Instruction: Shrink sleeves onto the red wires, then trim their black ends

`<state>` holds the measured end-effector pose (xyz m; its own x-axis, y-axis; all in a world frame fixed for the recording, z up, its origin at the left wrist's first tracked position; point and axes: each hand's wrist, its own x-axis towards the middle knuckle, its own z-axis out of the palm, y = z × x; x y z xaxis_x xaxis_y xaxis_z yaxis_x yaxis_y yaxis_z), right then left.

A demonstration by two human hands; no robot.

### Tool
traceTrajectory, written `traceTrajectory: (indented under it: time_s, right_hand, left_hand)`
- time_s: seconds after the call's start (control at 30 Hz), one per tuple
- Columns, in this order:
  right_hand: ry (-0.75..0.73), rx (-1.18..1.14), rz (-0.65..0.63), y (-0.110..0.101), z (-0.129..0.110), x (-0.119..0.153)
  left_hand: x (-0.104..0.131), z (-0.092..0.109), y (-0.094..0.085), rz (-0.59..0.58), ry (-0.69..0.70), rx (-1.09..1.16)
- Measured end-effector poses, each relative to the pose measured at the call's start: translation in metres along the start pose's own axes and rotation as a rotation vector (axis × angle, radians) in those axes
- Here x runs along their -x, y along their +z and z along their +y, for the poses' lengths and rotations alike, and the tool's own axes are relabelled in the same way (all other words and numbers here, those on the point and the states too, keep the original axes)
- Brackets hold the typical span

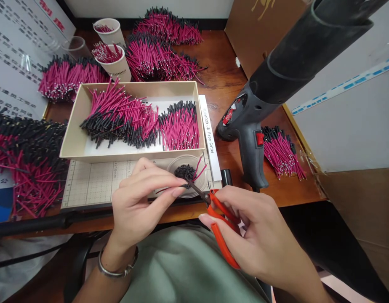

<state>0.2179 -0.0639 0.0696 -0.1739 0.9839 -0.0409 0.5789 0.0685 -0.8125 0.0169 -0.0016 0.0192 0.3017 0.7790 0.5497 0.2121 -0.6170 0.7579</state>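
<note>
My left hand (144, 202) pinches a thin wire (164, 190) between thumb and forefinger, its dark tip pointing right. Orange-handled scissors (224, 248) are held in my right hand (260, 231), their blades touching or nearly touching the wire's tip. Just behind the fingertips stands a round clear tub (201, 189) with small black pieces (185, 171) and a couple of pink wires. Farther back, a cream box (128, 154) holds two piles of pink wires with black ends (178, 126). The box rests on a paper cutter board (87, 181).
A heat gun (251, 139) stands at the right, beside a small wire pile (281, 153). Paper cups (117, 69), a clear cup (76, 48) and more wire bundles (153, 59) sit behind the box. Another large wire heap (33, 155) lies at the left.
</note>
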Motion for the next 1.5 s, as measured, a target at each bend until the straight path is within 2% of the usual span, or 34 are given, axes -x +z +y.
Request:
traceTrajectory:
  time_s: [0.3, 0.77, 1.1, 1.23, 1.4, 1.5]
  right_hand:
    - [0.006, 0.026, 0.034, -0.001, -0.001, -0.002]
    - [0.005, -0.002, -0.003, 0.0, 0.001, 0.0]
    - [-0.031, 0.028, 0.016, -0.003, 0.0, 0.0]
    - [0.087, -0.083, 0.08, 0.001, -0.003, -0.003]
    - [0.251, -0.371, 0.209, 0.009, -0.012, -0.012]
    - [0.284, -0.556, 0.199, 0.013, -0.018, -0.02]
  left_hand:
    - [-0.001, 0.002, 0.0, -0.013, -0.02, -0.015]
    - [-0.002, 0.002, 0.001, -0.007, -0.008, -0.017]
    - [-0.002, 0.002, 0.001, -0.021, -0.005, -0.015]
    - [-0.001, 0.002, 0.001, -0.03, -0.009, 0.005]
    - [-0.001, 0.004, 0.0, -0.043, -0.006, 0.006]
    - [-0.001, 0.005, -0.001, -0.047, -0.01, 0.009]
